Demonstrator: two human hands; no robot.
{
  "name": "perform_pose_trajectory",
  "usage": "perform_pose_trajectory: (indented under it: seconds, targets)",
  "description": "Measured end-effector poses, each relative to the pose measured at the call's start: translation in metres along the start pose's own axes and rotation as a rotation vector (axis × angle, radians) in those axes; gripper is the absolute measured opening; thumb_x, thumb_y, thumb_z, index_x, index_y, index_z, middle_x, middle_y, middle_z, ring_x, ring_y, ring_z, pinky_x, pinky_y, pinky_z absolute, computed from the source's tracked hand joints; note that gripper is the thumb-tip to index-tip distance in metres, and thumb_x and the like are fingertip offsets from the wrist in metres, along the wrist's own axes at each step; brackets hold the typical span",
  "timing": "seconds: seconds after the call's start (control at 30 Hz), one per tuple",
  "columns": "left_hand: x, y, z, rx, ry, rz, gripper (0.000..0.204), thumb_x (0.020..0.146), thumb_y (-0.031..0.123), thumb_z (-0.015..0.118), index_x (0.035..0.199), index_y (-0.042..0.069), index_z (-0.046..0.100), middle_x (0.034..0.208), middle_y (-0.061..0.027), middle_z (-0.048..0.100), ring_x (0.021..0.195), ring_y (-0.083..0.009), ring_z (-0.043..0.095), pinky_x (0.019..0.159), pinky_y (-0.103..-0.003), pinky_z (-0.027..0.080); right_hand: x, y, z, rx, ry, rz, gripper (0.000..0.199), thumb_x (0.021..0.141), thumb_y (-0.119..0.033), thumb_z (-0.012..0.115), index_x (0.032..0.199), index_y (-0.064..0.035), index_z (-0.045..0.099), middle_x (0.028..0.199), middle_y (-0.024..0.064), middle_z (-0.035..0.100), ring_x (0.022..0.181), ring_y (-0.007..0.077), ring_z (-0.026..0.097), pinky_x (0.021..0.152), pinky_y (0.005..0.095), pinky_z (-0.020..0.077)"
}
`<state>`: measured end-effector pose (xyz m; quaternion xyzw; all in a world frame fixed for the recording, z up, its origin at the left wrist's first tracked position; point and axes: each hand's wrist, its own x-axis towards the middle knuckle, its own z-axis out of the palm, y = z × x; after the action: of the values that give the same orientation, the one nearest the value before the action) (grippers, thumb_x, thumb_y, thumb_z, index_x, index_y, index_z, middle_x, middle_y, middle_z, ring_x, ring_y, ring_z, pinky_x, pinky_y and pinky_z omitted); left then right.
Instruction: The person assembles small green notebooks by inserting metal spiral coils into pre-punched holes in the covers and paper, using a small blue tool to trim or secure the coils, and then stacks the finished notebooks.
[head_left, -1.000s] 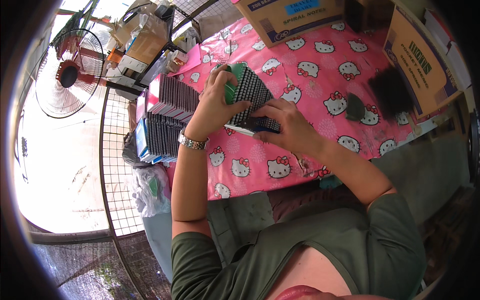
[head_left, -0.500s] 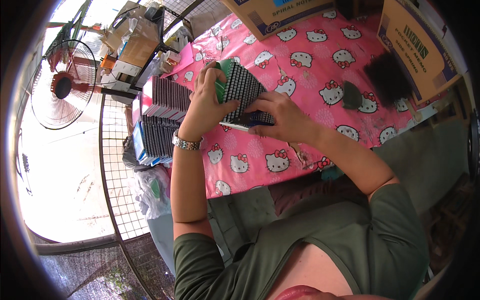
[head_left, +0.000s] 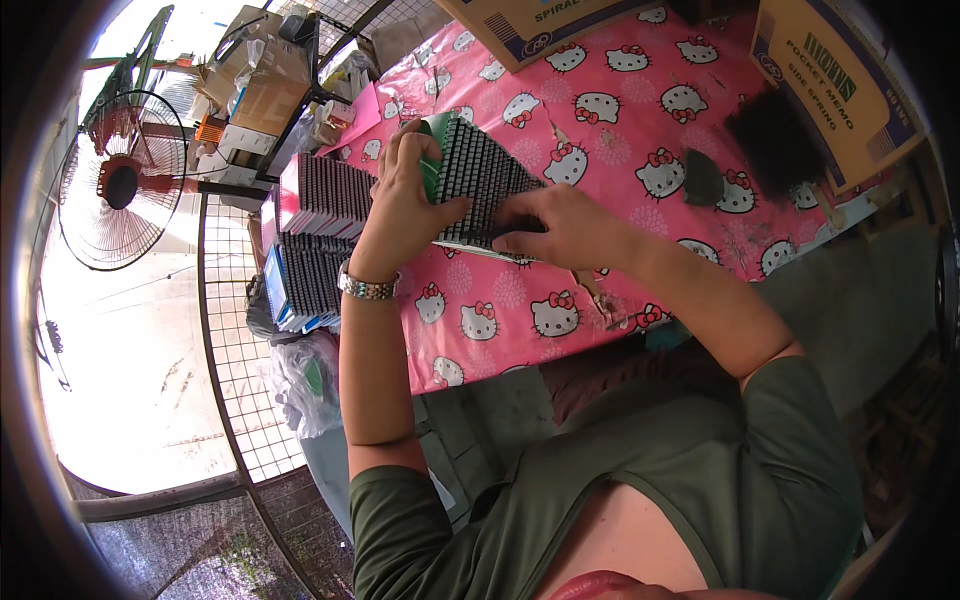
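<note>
A stack of spiral notebooks [head_left: 475, 175] with black coil bindings and a green cover stands on the table between my hands. Wrapped round its left side, my left hand [head_left: 408, 190] has its fingers bent over the green cover and its thumb against the coils. My right hand [head_left: 550, 225] grips the lower right end of the stack, fingers curled over the coils; part of that end is hidden beneath them. Left of my left wrist are more notebooks, a pink-covered stack [head_left: 325, 195] and a blue-covered stack [head_left: 305, 280].
A pink patterned cloth [head_left: 590, 150] covers the table. Cardboard boxes [head_left: 835, 100] stand at the far side and right, near a dark brush-like bundle [head_left: 770, 150]. A fan [head_left: 122, 182] stands at the left, beside piled boxes [head_left: 265, 100]. A plastic bag [head_left: 305, 385] hangs by the table's left edge.
My right fingers have closed in over the lower right end of the stack, where a dark gap and pale edge showed before. My left hand keeps its hold.
</note>
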<state>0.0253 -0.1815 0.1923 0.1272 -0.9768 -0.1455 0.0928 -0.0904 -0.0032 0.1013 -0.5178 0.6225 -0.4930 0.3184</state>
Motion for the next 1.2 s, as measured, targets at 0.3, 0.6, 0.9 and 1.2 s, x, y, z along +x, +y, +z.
perform_pose_trajectory:
  seconds: [0.3, 0.6, 0.9, 1.2]
  targets:
    - [0.001, -0.002, 0.0, -0.009, -0.001, -0.01, 0.061, 0.062, 0.01, 0.082, 0.111, 0.009, 0.046, 0.146, -0.0185, 0.042, 0.138, -0.0399, 0.038, 0.107, -0.052, 0.035, -0.01, 0.021, 0.012, -0.205, 0.197, -0.279, 0.037, 0.082, -0.032, 0.076, 0.106, -0.0057, 0.067, 0.106, 0.0135, 0.065, 0.103, 0.0296, 0.062, 0.089, 0.0414, 0.0499]
    - [-0.003, -0.001, -0.002, 0.004, -0.009, -0.028, 0.062, 0.064, 0.006, 0.081, 0.114, 0.007, 0.045, 0.146, -0.0201, 0.042, 0.136, -0.0379, 0.04, 0.11, -0.044, 0.034, -0.006, 0.009, 0.008, 0.107, -0.108, 0.107, 0.037, 0.083, -0.034, 0.073, 0.109, -0.0088, 0.069, 0.103, 0.0141, 0.068, 0.102, 0.0316, 0.064, 0.092, 0.0405, 0.0482]
    - [-0.001, -0.001, 0.0, 0.013, 0.009, -0.012, 0.064, 0.064, 0.004, 0.081, 0.115, 0.007, 0.044, 0.142, -0.0173, 0.045, 0.132, -0.0358, 0.043, 0.107, -0.042, 0.036, -0.004, 0.033, 0.009, 0.127, -0.067, 0.024, 0.038, 0.079, -0.034, 0.077, 0.107, -0.0094, 0.07, 0.103, 0.0123, 0.067, 0.104, 0.0319, 0.063, 0.095, 0.0417, 0.0474]
    - [-0.001, 0.002, 0.001, 0.036, -0.002, -0.024, 0.065, 0.065, 0.003, 0.081, 0.118, 0.007, 0.044, 0.131, -0.0161, 0.049, 0.125, -0.0345, 0.047, 0.106, -0.041, 0.037, -0.008, 0.043, 0.014, -0.081, 0.135, -0.257, 0.036, 0.082, -0.033, 0.075, 0.107, -0.0071, 0.069, 0.105, 0.0135, 0.065, 0.104, 0.0315, 0.063, 0.091, 0.0406, 0.0495]
